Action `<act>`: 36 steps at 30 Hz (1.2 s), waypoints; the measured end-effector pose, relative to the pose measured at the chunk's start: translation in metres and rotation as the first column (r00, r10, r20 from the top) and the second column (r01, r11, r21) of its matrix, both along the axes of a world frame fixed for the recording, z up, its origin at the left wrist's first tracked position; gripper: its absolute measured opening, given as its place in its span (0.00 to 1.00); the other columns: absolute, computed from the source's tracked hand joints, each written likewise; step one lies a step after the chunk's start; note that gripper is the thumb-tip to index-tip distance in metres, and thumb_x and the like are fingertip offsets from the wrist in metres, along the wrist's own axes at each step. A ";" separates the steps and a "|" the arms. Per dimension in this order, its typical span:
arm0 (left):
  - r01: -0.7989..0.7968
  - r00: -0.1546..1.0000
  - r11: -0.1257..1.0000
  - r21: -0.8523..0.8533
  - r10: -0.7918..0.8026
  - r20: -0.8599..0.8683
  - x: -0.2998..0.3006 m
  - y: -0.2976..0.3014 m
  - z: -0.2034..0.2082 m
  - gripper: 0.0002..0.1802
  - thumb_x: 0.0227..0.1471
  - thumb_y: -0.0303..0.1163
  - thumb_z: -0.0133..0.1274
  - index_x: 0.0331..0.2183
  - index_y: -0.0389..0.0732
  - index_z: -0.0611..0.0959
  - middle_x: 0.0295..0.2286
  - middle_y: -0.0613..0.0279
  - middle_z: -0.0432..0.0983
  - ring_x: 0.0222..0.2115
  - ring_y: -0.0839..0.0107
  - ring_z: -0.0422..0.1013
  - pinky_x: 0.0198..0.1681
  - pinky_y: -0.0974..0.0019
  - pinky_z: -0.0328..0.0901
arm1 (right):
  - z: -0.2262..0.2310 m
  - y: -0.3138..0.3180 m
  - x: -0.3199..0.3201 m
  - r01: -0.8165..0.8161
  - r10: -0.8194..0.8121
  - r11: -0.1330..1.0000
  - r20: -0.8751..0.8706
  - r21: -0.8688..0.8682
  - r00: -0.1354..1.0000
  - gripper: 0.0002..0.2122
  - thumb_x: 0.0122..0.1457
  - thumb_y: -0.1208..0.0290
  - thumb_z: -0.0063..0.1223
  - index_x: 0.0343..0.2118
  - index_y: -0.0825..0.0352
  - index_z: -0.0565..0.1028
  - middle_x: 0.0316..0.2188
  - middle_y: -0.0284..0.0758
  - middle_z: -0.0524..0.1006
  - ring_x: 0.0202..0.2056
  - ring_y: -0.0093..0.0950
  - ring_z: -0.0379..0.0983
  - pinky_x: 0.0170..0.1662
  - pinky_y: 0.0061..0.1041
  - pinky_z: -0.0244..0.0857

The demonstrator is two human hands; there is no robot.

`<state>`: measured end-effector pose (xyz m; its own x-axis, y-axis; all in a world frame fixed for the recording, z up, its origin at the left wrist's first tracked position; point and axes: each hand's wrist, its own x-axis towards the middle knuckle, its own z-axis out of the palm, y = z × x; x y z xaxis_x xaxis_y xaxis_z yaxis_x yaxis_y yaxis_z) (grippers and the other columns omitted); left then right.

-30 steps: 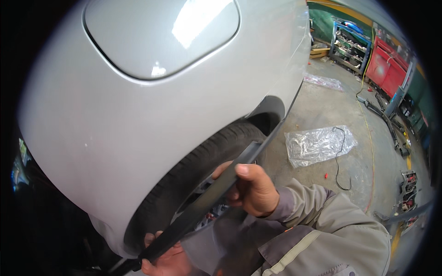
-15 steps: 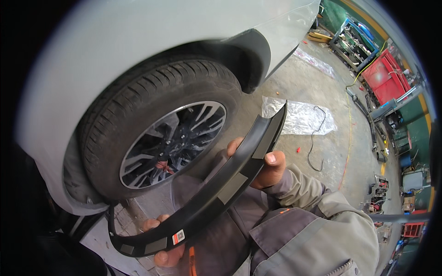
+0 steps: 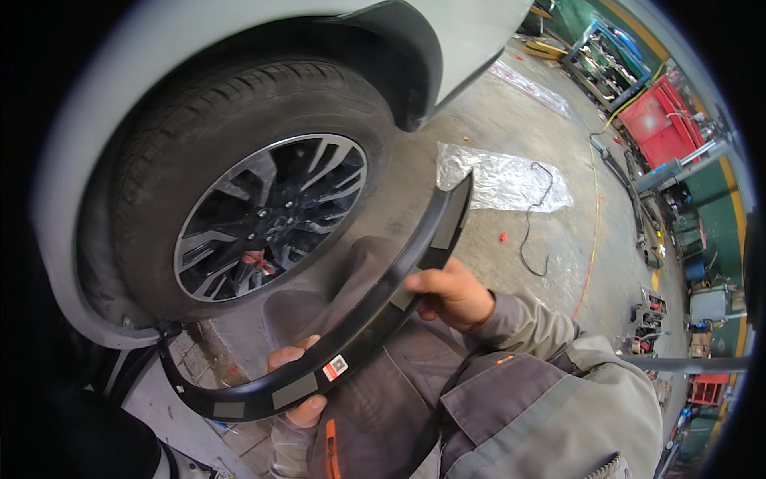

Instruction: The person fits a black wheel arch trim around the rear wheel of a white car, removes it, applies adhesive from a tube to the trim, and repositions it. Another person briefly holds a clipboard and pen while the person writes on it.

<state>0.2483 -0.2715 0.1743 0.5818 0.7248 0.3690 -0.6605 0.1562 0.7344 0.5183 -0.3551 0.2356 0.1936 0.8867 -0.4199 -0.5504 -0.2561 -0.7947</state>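
A long, curved black wheel arch trim point(image 3: 363, 327) slants across the view in front of me, its inner face showing. Several grey adhesive pads and a small white-and-red label sit along it. My left hand point(image 3: 305, 411) grips its lower part from beneath, fingers over the far edge and thumb at the near edge beside a pad. Higher up, my right hand point(image 3: 456, 295) pinches the near edge, its thumb lying on a grey pad. Beyond the trim is the car's wheel point(image 3: 271, 215) with a black tyre and dark, bright-faced spokes, under the light-coloured fender point(image 3: 239, 20).
A dark arch liner edge point(image 3: 419, 68) hangs at the right of the wheel opening. Clear plastic sheeting point(image 3: 503, 177) with a thin black cable point(image 3: 544, 191) lies on the concrete floor. A red cabinet point(image 3: 658, 120) and a blue-framed rack point(image 3: 610, 64) stand far right.
My right hand has slid down the trim toward the label, its thumb now on a middle pad. My left hand still holds the lower part. The view has shifted, moving the wheel up and left.
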 end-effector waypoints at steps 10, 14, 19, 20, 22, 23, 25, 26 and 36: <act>0.153 0.972 0.988 0.012 -0.153 0.177 0.035 -0.006 -0.048 0.40 0.43 0.21 0.61 0.58 0.35 0.63 0.47 0.41 0.70 0.49 0.57 0.68 0.54 0.58 0.61 | -0.036 -0.010 0.009 0.145 -0.145 0.980 0.011 -0.133 0.989 0.06 0.54 0.71 0.53 0.34 0.66 0.76 0.26 0.31 0.76 0.21 0.19 0.66 0.20 0.18 0.57; 0.086 0.987 0.996 0.002 -0.085 0.133 0.042 -0.015 -0.081 0.39 0.43 0.21 0.62 0.56 0.31 0.64 0.50 0.38 0.69 0.54 0.54 0.67 0.58 0.54 0.59 | -0.069 -0.017 0.018 0.146 -0.154 0.984 -0.075 -0.099 0.985 0.12 0.56 0.64 0.51 0.38 0.67 0.76 0.31 0.34 0.78 0.24 0.21 0.70 0.24 0.21 0.61; 0.104 0.995 0.992 0.076 -0.104 -0.010 0.058 -0.032 -0.105 0.40 0.45 0.21 0.62 0.58 0.34 0.63 0.55 0.38 0.66 0.59 0.54 0.63 0.61 0.53 0.57 | -0.105 -0.019 0.019 0.228 -0.219 0.973 -0.178 0.034 0.959 0.25 0.62 0.49 0.44 0.45 0.72 0.73 0.36 0.43 0.79 0.38 0.34 0.77 0.42 0.35 0.72; 0.090 0.996 0.995 0.049 -0.089 -0.016 0.062 -0.037 -0.104 0.39 0.45 0.21 0.62 0.58 0.34 0.63 0.56 0.39 0.65 0.59 0.54 0.63 0.61 0.53 0.57 | -0.109 -0.020 0.019 0.221 -0.200 0.974 -0.250 0.057 0.947 0.28 0.64 0.46 0.41 0.46 0.72 0.72 0.37 0.45 0.78 0.39 0.37 0.78 0.46 0.38 0.73; 0.089 0.995 0.996 -0.021 -0.089 -0.047 0.071 -0.047 -0.099 0.39 0.46 0.22 0.62 0.58 0.35 0.63 0.56 0.40 0.64 0.59 0.55 0.62 0.62 0.53 0.56 | -0.115 -0.020 0.020 0.247 -0.212 0.967 -0.348 0.059 0.913 0.31 0.65 0.41 0.36 0.42 0.71 0.72 0.34 0.44 0.78 0.38 0.37 0.77 0.45 0.39 0.73; 0.093 0.991 0.993 -0.069 -0.099 -0.086 0.075 -0.052 -0.095 0.43 0.45 0.24 0.64 0.59 0.36 0.61 0.57 0.40 0.64 0.59 0.55 0.61 0.62 0.52 0.56 | -0.118 -0.020 0.022 0.267 -0.212 0.959 -0.397 0.090 0.893 0.31 0.65 0.40 0.35 0.41 0.71 0.72 0.34 0.44 0.78 0.38 0.38 0.77 0.44 0.39 0.73; 0.108 0.983 0.984 -0.143 -0.127 -0.134 0.081 -0.057 -0.090 0.50 0.42 0.27 0.69 0.62 0.37 0.57 0.57 0.40 0.62 0.60 0.54 0.59 0.61 0.51 0.56 | -0.122 -0.021 0.027 0.380 -0.321 0.924 -0.461 0.039 0.827 0.31 0.65 0.39 0.36 0.37 0.71 0.73 0.32 0.43 0.78 0.35 0.37 0.78 0.42 0.37 0.74; 0.113 0.975 0.977 -0.180 -0.144 -0.172 0.080 -0.058 -0.088 0.54 0.40 0.29 0.71 0.63 0.37 0.56 0.57 0.40 0.62 0.61 0.54 0.58 0.61 0.50 0.57 | -0.123 -0.023 0.031 0.406 -0.346 0.912 -0.426 0.055 0.836 0.31 0.64 0.39 0.36 0.36 0.71 0.73 0.31 0.43 0.78 0.34 0.37 0.78 0.40 0.37 0.74; 0.063 -0.201 0.717 0.694 0.691 -0.695 -0.029 -0.093 -0.118 0.46 0.43 0.49 0.63 0.57 0.31 0.69 0.57 0.34 0.59 0.59 0.35 0.54 0.62 0.38 0.49 | -0.142 -0.042 0.081 0.599 -0.573 0.797 -0.402 -0.074 0.714 0.24 0.64 0.42 0.41 0.29 0.62 0.74 0.24 0.40 0.76 0.26 0.36 0.76 0.32 0.38 0.74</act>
